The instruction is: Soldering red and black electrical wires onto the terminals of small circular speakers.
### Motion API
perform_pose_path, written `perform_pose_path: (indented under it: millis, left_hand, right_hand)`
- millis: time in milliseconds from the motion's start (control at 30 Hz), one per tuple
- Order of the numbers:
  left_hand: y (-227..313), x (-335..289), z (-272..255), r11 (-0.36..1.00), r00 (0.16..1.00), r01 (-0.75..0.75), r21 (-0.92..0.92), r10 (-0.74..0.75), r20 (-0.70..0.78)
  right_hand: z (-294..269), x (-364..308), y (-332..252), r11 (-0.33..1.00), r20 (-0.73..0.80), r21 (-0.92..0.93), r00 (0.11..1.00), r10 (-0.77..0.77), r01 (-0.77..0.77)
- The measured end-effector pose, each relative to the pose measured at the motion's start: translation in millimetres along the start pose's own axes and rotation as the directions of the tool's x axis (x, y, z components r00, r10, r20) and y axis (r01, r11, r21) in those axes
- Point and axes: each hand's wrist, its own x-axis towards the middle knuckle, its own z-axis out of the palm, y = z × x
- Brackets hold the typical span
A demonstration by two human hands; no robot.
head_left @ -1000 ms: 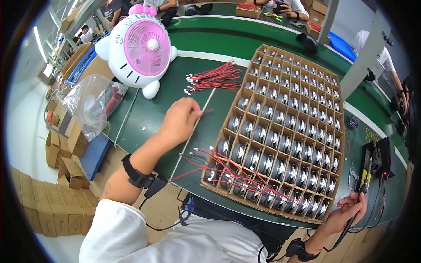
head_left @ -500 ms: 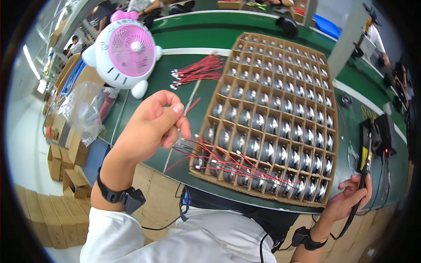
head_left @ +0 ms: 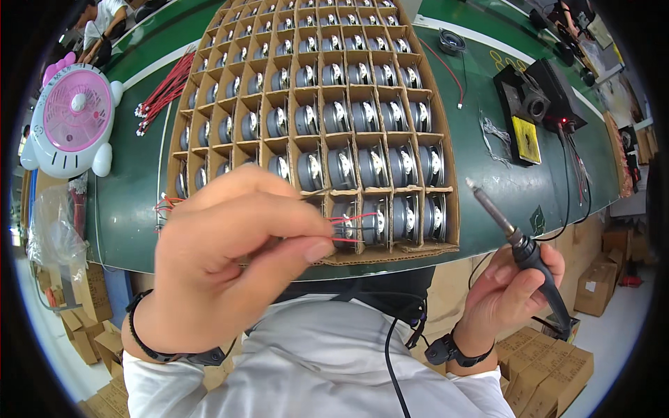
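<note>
My left hand (head_left: 233, 244) hovers over the near row of a divided cardboard tray (head_left: 454, 221). Its thumb and forefinger are pinched on a thin red wire (head_left: 350, 240). Round metal speakers (head_left: 435, 219) stand on edge in the tray's compartments. More red and dark wires lie over the near row, partly hidden behind this hand. To the right of the tray, my right hand (head_left: 512, 282) grips a black-handled soldering iron (head_left: 533, 256). The iron's metal tip points up and to the left, apart from the speakers.
Beyond the iron stand a yellow sponge (head_left: 526, 141) in its holder and a black box (head_left: 554, 94) with a red light. A loose speaker (head_left: 451, 42) lies behind. At left are a bundle of red wires (head_left: 167, 90) and a pink-and-white fan (head_left: 75, 118).
The view has swung right and closer to the tray. My left hand has come over the near row with the wire. My right hand has brought the soldering iron away from the sponge holder.
</note>
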Motion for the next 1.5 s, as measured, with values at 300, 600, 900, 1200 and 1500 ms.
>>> perform_pose_path:
  millis: [300, 600, 900, 1200, 1500]
  left_hand:
    - [-5, 30, 48, 0.975, 0.997, -0.082, 0.208, 0.080, 0.021]
    - [-10, 40, 61, 0.912, 0.997, -0.082, 0.402, 0.077, 0.029]
    - [-16, 43, 69, 0.953, 1.000, -0.017, 0.302, 0.022, -0.014]
    - [-22, 45, 71, 0.950, 0.997, -0.064, 0.304, 0.072, -0.015]
    - [-23, 44, 70, 0.960, 0.999, -0.047, 0.276, 0.052, -0.009]
  right_hand:
    - [6, 2, -3, 0.991, 0.042, -0.038, 0.991, -0.127, 0.129]
    - [18, -1, -6, 0.986, 0.046, -0.045, 0.986, -0.158, 0.160]
    - [21, -2, 0, 0.975, 0.083, -0.031, 0.973, -0.217, 0.220]
    - [22, -3, 4, 0.972, 0.135, -0.033, 0.964, -0.228, 0.234]
    - [22, -7, 3, 0.970, 0.134, -0.050, 0.964, -0.231, 0.239]
